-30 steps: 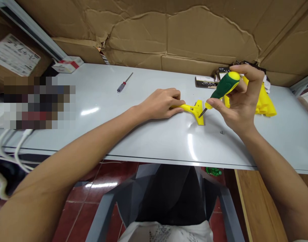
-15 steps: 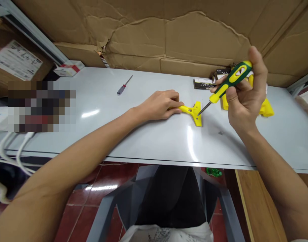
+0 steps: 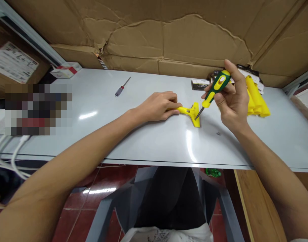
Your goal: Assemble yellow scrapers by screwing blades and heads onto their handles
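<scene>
My left hand (image 3: 165,106) is closed around the handle of a yellow scraper (image 3: 195,114), which lies on the table with its wide head to the right. In my right hand (image 3: 233,101) is a green and yellow screwdriver (image 3: 216,88), held tilted with the index finger at its butt end. Its tip meets the near side of the scraper's head, where a screw sits. Small metal screws (image 3: 218,133) lie on the table to the right of the scraper.
A grey screwdriver (image 3: 123,86) lies farther back on the white table (image 3: 144,141). Several yellow handles or tubes (image 3: 257,97) and small boxes (image 3: 200,84) are at the back right. Cardboard (image 3: 141,40) lines the back. A red and white box (image 3: 66,70) stands at the left.
My right hand has moved down and to the left, and the screwdriver stands steeper, its tip now at the screw. My left hand keeps its hold on the scraper.
</scene>
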Tool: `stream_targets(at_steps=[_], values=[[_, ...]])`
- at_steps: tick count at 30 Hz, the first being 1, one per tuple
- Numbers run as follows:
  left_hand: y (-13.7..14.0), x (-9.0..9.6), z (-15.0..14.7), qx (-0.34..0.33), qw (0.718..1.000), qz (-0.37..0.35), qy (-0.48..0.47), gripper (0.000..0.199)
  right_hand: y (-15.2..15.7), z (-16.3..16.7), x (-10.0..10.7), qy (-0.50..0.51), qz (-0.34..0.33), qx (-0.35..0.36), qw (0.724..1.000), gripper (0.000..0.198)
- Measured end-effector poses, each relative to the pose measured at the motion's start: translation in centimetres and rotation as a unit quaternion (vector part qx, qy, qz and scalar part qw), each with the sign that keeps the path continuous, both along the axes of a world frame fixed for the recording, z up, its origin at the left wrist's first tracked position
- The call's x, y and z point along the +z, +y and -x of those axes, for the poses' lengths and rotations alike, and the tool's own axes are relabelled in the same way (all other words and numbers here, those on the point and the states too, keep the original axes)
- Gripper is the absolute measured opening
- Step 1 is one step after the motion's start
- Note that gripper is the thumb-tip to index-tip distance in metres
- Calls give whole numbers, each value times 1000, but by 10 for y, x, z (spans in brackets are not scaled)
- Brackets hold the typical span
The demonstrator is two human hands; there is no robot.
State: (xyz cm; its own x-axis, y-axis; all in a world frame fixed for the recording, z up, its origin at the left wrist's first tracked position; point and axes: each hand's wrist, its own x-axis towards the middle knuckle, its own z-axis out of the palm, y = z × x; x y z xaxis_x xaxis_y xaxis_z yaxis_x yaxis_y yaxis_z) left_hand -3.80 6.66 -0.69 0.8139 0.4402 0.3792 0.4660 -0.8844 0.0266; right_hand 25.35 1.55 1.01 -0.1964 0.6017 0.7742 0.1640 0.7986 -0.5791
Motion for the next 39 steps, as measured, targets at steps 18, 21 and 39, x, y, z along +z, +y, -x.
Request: stream_targets(at_steps=[18, 21, 39], values=[[-1, -1, 0, 4, 1000, -2, -4, 33, -5, -5, 8, -7, -4, -30, 1000, 75], [-2, -1, 0, 1, 1000, -3, -7, 34, -1, -4, 0, -3, -17, -53, 998, 79], [-1, -1, 1, -5, 1000, 5, -2, 35, -10, 3, 7, 59, -32, -69, 995, 71]])
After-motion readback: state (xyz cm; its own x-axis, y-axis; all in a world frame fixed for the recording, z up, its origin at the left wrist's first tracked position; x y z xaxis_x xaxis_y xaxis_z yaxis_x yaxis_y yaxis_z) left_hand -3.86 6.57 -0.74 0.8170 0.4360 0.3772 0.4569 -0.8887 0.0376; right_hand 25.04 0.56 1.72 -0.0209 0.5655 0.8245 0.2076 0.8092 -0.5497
